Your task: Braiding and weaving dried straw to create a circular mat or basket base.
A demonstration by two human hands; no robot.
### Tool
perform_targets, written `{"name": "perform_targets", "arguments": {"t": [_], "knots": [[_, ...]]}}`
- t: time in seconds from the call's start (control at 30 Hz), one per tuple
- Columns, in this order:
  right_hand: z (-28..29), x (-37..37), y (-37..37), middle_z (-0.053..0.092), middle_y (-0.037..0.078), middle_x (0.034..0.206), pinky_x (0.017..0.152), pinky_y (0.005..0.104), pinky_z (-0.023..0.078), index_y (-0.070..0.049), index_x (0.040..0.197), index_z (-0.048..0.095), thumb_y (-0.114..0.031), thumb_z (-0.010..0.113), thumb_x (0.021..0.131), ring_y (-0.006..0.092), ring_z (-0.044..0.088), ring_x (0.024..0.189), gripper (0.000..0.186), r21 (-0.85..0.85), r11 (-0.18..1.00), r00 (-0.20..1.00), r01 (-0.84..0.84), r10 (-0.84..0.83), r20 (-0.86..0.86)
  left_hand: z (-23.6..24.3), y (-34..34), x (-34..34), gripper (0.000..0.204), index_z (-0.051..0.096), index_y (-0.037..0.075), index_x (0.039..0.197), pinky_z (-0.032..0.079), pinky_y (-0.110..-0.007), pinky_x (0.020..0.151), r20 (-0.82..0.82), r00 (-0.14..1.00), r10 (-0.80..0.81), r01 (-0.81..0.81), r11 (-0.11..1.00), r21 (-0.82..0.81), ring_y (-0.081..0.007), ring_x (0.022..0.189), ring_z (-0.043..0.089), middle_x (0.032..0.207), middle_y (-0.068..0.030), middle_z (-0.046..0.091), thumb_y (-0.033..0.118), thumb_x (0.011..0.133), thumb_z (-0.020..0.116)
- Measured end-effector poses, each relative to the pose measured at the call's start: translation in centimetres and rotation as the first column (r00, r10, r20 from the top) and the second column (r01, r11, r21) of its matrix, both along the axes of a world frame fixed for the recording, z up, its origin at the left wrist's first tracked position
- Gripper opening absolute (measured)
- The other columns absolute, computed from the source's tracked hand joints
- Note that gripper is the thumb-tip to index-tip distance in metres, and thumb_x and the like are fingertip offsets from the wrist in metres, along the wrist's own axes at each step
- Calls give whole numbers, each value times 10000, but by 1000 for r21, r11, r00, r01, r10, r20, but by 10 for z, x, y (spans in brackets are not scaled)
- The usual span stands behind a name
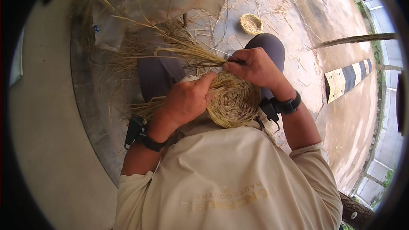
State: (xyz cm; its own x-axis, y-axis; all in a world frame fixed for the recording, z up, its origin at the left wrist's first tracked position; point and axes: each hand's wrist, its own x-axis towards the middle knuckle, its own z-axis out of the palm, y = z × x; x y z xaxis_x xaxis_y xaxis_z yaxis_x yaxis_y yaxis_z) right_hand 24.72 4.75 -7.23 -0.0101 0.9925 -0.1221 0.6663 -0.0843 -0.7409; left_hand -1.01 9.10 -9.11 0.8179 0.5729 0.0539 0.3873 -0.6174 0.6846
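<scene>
A round coiled straw basket (234,102) rests in my lap, its woven spiral facing up. My left hand (185,100) is closed at its left rim, thumb and fingers pressed on the straw strands there. At the far rim my right hand (255,69) pinches a small dark object (240,62), mostly hidden by the fingers, so its kind is unclear. A loose bundle of long straw (187,54) runs from the rim near the right fingertips out to the far left over my knee. More straw sticks out beneath my left wrist.
Beyond my knees a smaller finished-looking straw basket (251,24) sits on the ground. A pale sheet (157,2) with heaped straw lies at the far left. Straw scraps litter the paving. To the right are a black-and-yellowish striped strip (347,76) and a thin bundle of stalks (358,39).
</scene>
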Motion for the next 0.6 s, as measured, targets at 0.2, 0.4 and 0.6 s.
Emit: {"name": "perform_targets", "arguments": {"t": [0.2,0.4,0.6], "knots": [[-5,-3,-7,637,195,667,585,480,513,-37,792,689,-223,734,972,419,642,635,263,205,978,992,-48,22,127,-3,3,-1,482,628,62,1373,603,-481,756,-13,1000,-26,26,999,-27,-402,896,748,1026,-207,759,216,938,771],[6,-3,-7,606,199,648,574,488,497,-42,810,656,-195,702,1004,418,634,623,252,250,965,988,-77,39,152,23,25,3,418,654,67,1302,591,-493,719,68,996,-53,50,998,45,-411,860,743,967,-200,759,358,1009,719],[19,-4,-2,560,208,631,547,480,449,-24,794,594,-192,681,1036,430,584,597,308,224,971,995,-88,74,70,22,41,6,388,665,69,1133,560,-521,662,-41,996,-76,81,988,131,-433,804,721,868,-207,730,447,1054,627]]}}
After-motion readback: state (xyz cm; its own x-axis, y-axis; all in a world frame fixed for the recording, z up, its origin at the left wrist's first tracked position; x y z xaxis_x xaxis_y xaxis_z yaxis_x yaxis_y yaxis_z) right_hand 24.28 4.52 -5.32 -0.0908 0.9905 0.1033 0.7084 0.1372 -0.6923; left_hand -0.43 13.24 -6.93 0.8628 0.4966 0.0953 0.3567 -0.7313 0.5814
